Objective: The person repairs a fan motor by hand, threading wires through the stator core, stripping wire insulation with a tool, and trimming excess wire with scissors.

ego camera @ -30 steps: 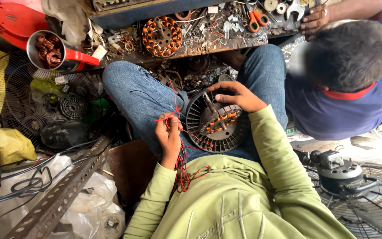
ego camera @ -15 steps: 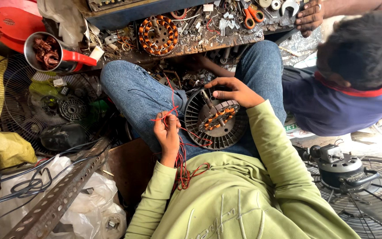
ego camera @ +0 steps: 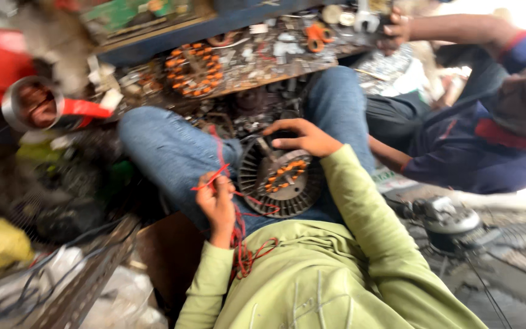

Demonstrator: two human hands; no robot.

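Observation:
A round dark fan motor stator (ego camera: 278, 178) with orange copper coils rests on my lap between my jeans-clad knees. My right hand (ego camera: 302, 136) lies over its top edge, fingers curled on the rim. My left hand (ego camera: 217, 201) pinches a strand of red wire (ego camera: 243, 244) that runs from the stator and loops down over my green shirt. The frame is blurred by motion.
A low cluttered bench (ego camera: 263, 58) ahead carries another copper-wound stator (ego camera: 192, 69), orange pliers (ego camera: 316, 35) and small parts. A metal pot with a red handle (ego camera: 38, 106) sits at left. Another person in a blue shirt (ego camera: 488, 146) sits at right, hand on the bench. A fan motor (ego camera: 452, 219) lies lower right.
The view has swung left and blurred. My left hand has pulled the red wire a little upward. The person at right has leaned away from the bench.

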